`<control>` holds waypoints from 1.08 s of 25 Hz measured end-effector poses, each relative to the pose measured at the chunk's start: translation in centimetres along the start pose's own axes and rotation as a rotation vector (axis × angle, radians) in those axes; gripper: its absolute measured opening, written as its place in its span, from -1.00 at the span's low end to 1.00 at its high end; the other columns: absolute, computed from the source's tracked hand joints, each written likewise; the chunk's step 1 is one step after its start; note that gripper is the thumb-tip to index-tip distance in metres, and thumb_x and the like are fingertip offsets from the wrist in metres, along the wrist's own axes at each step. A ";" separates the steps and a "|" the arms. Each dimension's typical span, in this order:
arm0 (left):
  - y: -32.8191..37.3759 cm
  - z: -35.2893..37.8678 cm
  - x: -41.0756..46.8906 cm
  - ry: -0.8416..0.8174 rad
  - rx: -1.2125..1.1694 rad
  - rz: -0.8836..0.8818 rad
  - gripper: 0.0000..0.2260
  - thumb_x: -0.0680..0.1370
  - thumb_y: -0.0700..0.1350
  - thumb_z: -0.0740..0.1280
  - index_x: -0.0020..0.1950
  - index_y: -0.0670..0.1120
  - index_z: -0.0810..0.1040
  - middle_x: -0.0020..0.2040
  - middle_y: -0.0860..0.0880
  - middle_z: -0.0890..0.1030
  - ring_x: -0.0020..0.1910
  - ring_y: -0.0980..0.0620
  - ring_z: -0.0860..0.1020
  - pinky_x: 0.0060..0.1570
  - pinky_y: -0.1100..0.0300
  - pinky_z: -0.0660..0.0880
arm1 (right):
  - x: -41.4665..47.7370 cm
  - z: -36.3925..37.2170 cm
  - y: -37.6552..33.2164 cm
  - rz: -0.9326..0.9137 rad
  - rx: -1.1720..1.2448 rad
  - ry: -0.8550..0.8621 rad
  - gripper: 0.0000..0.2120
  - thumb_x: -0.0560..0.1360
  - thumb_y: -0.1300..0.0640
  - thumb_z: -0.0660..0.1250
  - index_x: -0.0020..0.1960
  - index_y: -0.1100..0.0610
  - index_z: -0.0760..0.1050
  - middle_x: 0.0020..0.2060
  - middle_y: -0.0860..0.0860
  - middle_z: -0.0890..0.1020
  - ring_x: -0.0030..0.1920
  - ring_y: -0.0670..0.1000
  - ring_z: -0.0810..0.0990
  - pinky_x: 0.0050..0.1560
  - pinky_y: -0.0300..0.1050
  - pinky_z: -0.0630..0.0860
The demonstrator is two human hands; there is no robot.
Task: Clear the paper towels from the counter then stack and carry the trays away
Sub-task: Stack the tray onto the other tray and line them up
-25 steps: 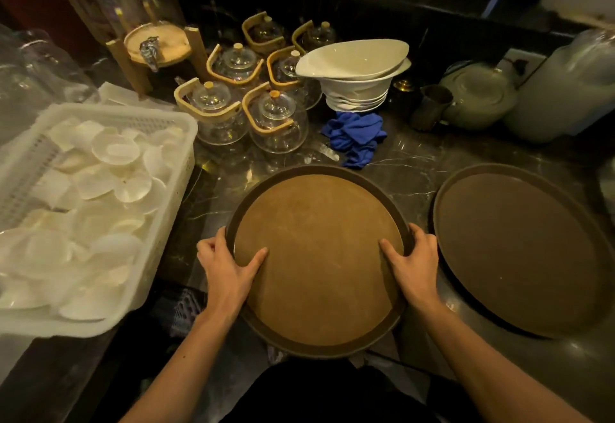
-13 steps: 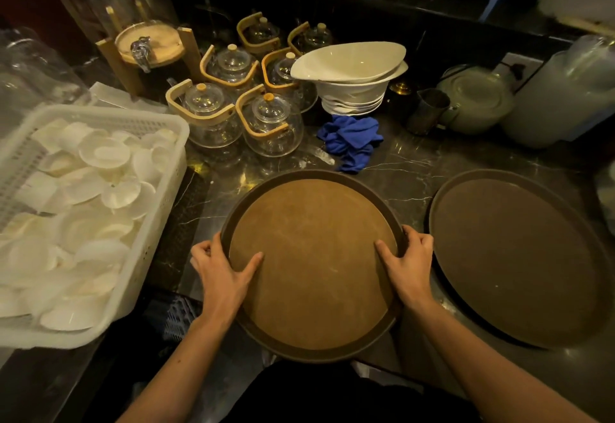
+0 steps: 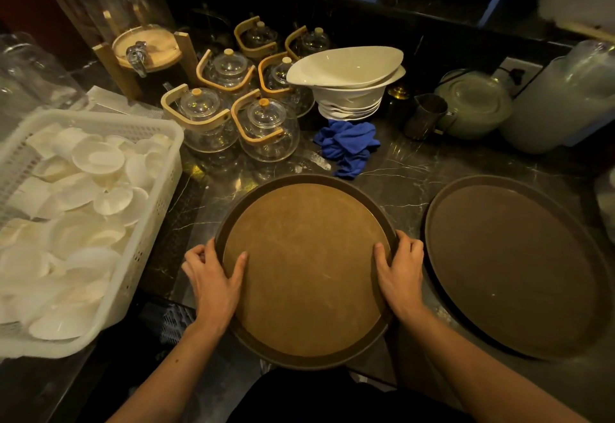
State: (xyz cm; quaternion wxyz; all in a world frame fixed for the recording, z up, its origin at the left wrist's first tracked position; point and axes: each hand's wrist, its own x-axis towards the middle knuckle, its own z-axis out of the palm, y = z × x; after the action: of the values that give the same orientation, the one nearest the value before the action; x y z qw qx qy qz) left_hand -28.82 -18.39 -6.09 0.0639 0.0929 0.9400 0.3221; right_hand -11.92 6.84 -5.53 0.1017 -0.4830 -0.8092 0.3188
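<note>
A round brown tray (image 3: 306, 266) with a dark rim lies at the counter's front edge, its near part overhanging. My left hand (image 3: 213, 284) grips its left rim, thumb on the tray's surface. My right hand (image 3: 401, 276) grips the right rim the same way. A second, darker round tray (image 3: 512, 263) lies flat on the counter to the right, untouched. I see no paper towels on the counter.
A white plastic basket (image 3: 146, 223) full of white dishes stands at the left. Behind the tray are several glass teapots (image 3: 266, 129), a crumpled blue cloth (image 3: 347, 144), stacked white bowls (image 3: 347, 80), a metal cup (image 3: 427, 116) and a pale lidded pot (image 3: 476, 103).
Both hands keep their hold on the tray's rim. The tray has shifted slightly toward me and my view has dipped a little; nothing else moved.
</note>
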 end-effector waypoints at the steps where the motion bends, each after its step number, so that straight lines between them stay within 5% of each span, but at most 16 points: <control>1: 0.1 -0.1 0.0 -0.005 0.000 -0.005 -0.39 0.50 0.06 0.40 0.43 -0.22 0.33 0.25 -0.25 0.31 0.23 -0.22 0.28 0.13 -0.01 0.34 | -0.1 0.0 -0.1 -0.008 -0.010 0.003 -0.47 0.58 -0.04 0.27 0.45 0.18 0.27 0.25 0.14 0.36 0.23 0.10 0.42 0.11 -0.09 0.38; 10: -0.6 -0.7 -0.8 -0.069 -0.039 -0.021 -0.46 0.62 -0.02 0.20 0.55 -0.14 0.15 0.26 -0.21 0.30 0.19 -0.15 0.36 0.17 -0.03 0.38 | -0.3 -2.1 0.4 -0.064 -0.063 -0.200 -0.34 0.60 -0.08 0.22 0.57 0.14 0.05 0.43 0.14 0.30 0.33 0.08 0.42 0.20 -0.06 0.40; 14: -1.2 -1.5 -1.2 -0.125 0.033 -0.004 -0.50 0.65 0.02 0.09 0.55 -0.14 0.12 0.24 -0.16 0.33 -0.07 -0.02 0.47 -0.08 0.05 0.46 | -0.5 -3.6 1.1 -0.106 -0.220 -0.334 -0.33 0.62 -0.17 0.09 0.60 0.06 -0.09 0.48 0.12 0.32 0.38 0.11 0.42 0.27 0.10 0.43; 19: -1.1 -1.4 -0.7 -0.128 0.097 0.011 -0.63 0.66 -0.10 0.05 0.46 -0.16 0.22 0.21 -0.19 0.38 -0.17 -0.08 0.48 -0.17 -0.04 0.47 | -1.4 -3.0 1.3 -0.110 -0.290 -0.251 -0.43 0.66 -0.07 -0.02 0.60 0.06 -0.10 0.13 0.11 0.61 0.00 0.08 0.61 0.02 0.11 0.56; 22: -1.1 -1.3 -0.6 -0.123 0.116 0.004 -0.64 0.67 -0.11 0.05 0.45 -0.18 0.23 0.22 -0.22 0.39 -0.09 -0.17 0.51 -0.10 -0.07 0.48 | -1.5 -2.9 1.3 -0.091 -0.263 -0.219 -0.46 0.67 -0.02 0.01 0.59 0.06 -0.02 -0.18 0.00 0.58 -0.21 -0.03 0.56 -0.13 0.02 0.54; 27: -0.9 -1.4 -0.3 -0.131 0.156 0.005 -0.62 0.66 -0.12 0.06 0.46 -0.20 0.24 0.22 -0.23 0.44 0.02 -0.25 0.54 -0.01 -0.13 0.47 | -1.6 -2.8 1.0 -0.091 -0.270 -0.189 -0.47 0.66 -0.01 0.04 0.58 0.06 0.02 -0.29 -0.07 0.52 -0.31 -0.10 0.51 -0.29 -0.10 0.40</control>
State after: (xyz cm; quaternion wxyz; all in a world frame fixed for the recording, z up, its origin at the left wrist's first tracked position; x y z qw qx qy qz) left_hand -28.91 -20.03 -5.55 0.1170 0.1208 0.9557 0.2414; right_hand -9.13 6.99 -3.76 -0.0266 -0.4231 -0.8715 0.2464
